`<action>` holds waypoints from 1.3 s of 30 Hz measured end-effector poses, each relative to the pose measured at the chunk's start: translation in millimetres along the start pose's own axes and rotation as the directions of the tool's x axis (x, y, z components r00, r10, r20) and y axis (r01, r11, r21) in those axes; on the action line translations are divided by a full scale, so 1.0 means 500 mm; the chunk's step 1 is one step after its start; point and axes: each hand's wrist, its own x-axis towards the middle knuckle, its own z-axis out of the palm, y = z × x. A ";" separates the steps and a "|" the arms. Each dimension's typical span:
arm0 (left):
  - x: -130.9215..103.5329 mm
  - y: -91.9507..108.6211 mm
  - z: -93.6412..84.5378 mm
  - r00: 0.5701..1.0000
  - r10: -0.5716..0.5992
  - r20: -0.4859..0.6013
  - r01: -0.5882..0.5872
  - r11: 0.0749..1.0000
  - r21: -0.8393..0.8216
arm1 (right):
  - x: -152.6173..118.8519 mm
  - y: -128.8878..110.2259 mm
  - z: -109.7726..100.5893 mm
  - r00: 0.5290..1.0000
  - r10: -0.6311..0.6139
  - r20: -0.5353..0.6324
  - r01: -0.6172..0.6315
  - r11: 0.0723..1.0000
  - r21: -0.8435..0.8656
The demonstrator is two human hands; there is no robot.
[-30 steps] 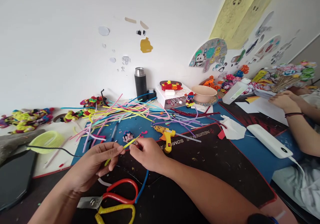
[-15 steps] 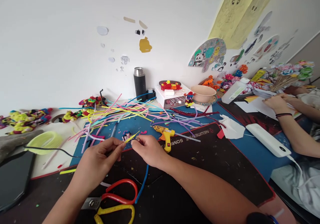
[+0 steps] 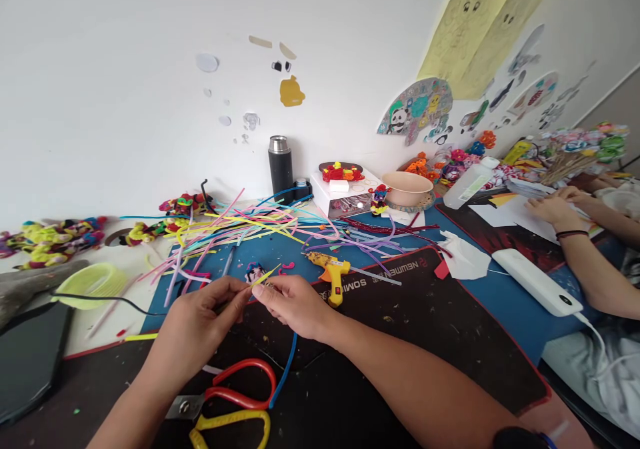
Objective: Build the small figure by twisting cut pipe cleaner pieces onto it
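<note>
A short yellow pipe cleaner (image 3: 265, 275) with a pointed tip sticks up between my hands. My left hand (image 3: 200, 319) pinches its lower part between thumb and fingers. Thumb and fingers of my right hand (image 3: 293, 305) close on it right beside the left fingertips. Just behind the hands lies a small face-like craft piece (image 3: 255, 272), partly hidden, with a curled pink bit (image 3: 287, 265) beside it. Scissors (image 3: 240, 383) with one red and one yellow handle lie below my hands. A blue pipe cleaner (image 3: 287, 369) runs down from under my right hand.
A yellow glue gun (image 3: 334, 275) lies right of my hands. Loose pipe cleaners (image 3: 250, 221) are heaped behind. A black thermos (image 3: 281, 169) stands by the wall. At right, a co-worker's arm (image 3: 580, 249) rests near a white power strip (image 3: 537, 282).
My right hand has shifted slightly left along the yellow pipe cleaner, and its thumb now meets the left fingertips. My left hand has hardly moved.
</note>
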 end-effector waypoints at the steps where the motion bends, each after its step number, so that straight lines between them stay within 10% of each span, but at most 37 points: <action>1: -0.001 0.000 0.000 1.000 0.000 -0.005 0.000 1.000 0.001 | 0.000 -0.001 0.000 1.000 -0.004 -0.015 0.004 1.000 -0.025; 30: 0.002 -0.003 0.002 1.000 0.018 -0.009 -0.017 1.000 0.025 | 0.005 -0.023 0.002 0.971 0.108 -0.211 -0.154 0.965 -0.214; 39: 0.007 0.003 -0.001 0.963 -0.200 0.179 0.244 0.931 -0.271 | 0.004 -0.025 0.004 0.974 0.098 -0.206 -0.148 0.959 -0.241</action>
